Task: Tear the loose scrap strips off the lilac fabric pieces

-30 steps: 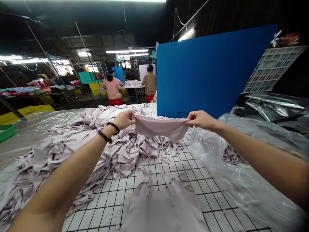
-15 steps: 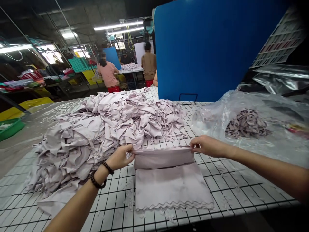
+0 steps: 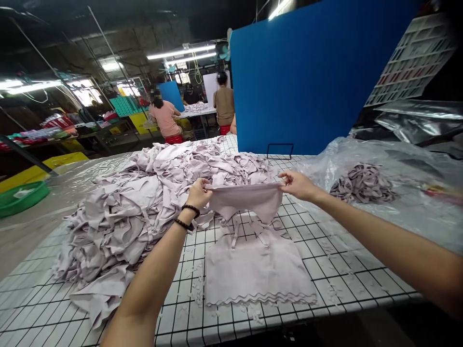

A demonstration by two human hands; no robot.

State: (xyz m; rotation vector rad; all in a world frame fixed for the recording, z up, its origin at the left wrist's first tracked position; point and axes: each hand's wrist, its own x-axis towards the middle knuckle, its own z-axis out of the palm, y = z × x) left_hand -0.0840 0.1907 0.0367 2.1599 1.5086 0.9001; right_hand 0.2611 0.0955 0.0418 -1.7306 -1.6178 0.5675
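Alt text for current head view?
Left hand and right hand hold a pale lilac garment spread between them over a gridded table. Nearer lies flat, wavy-edged cloth; to the left, a fabric heap; behind, a blue panel.

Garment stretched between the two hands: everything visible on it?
The pale mauve garment looks like thin, matte, soft fabric. Its nearly straight upper edge is pinched at the ends by the left hand and right hand. The rest hangs, the lower edge arching up between two drooping sides. Contact with the stacked strappy tops below is unclear.
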